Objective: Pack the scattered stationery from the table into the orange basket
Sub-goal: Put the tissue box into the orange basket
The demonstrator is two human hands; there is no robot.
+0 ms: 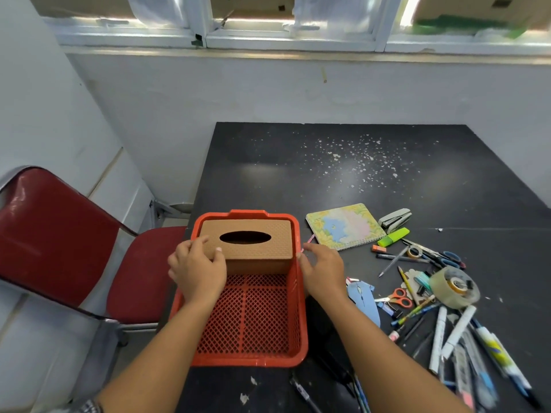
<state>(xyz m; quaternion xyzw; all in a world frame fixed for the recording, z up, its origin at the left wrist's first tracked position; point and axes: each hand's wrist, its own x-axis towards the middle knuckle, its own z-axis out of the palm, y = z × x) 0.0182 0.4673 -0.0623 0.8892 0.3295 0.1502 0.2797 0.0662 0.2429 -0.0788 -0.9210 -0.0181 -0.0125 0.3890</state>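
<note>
The orange basket (247, 362) sits at the black table's near left edge. Inside its far end stands a brown woven tissue box (268, 242). My left hand (198, 269) rests on the box's left corner, thumb on its top. My right hand (323, 271) lies on the basket's right rim, fingers spread, with a thin pink pencil (310, 239) just beyond the fingertips; whether it touches the pencil is unclear. Right of the basket lie scattered stationery: a pastel notebook (346, 226), stapler (395, 217), green highlighter (393, 236), tape roll (454, 287), orange scissors (398, 298) and several markers (456, 332).
A red padded chair (59, 242) stands left of the table, close to the basket. The black table (298, 180) has white flecks across its far half. A wall and window sill rise behind it. A blue mouse (362, 296) lies by my right wrist.
</note>
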